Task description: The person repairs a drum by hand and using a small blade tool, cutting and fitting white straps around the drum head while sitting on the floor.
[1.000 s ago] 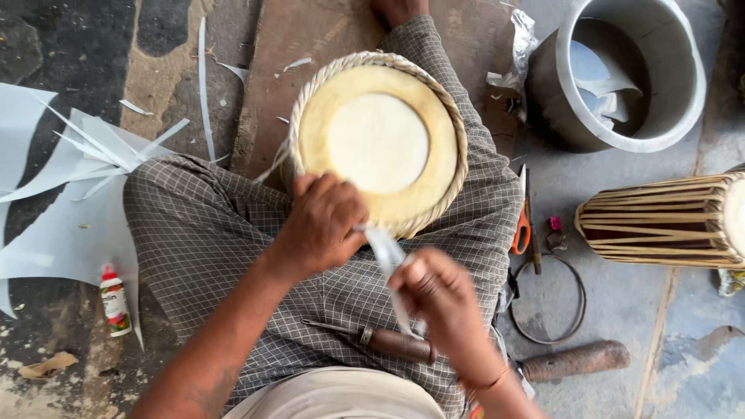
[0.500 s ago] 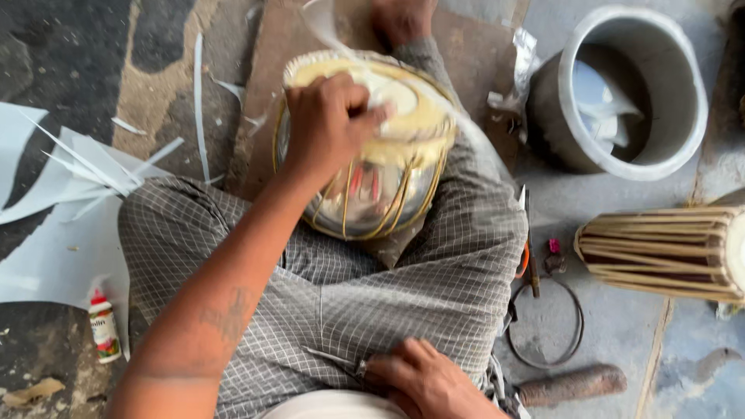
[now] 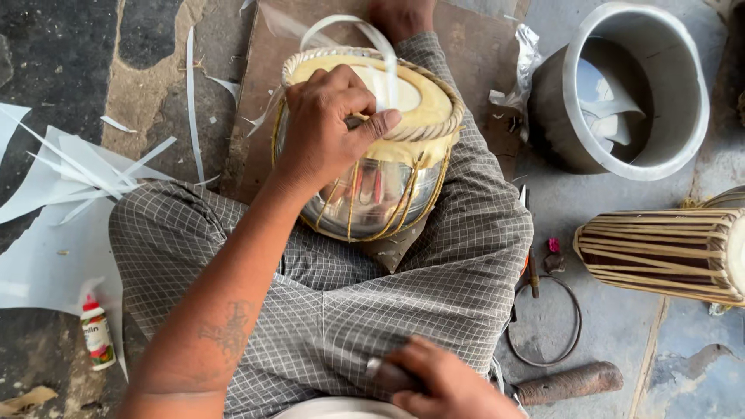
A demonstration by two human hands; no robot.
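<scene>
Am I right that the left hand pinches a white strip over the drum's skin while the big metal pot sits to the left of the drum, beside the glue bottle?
Not quite. The head view shows the metal pot to the right of the drum, far from the glue bottle, which stands at the lower left. The rest holds: the left hand pinches the white strip over the drum's skin.

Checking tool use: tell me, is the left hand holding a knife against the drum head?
No, the left hand pinches a white strip at the drum rim.

Polished metal drum [image 3: 371,194], matt hide head [image 3: 423,109], cord lacing.
Mirror-glossy shell; thin pale strip [image 3: 384,66], paper-like; checked woven cloth [image 3: 434,287]; dull grey metal pot [image 3: 632,93]; rough stone floor [image 3: 46,46]; second drum [image 3: 660,252] wooden, strap-laced.
</scene>
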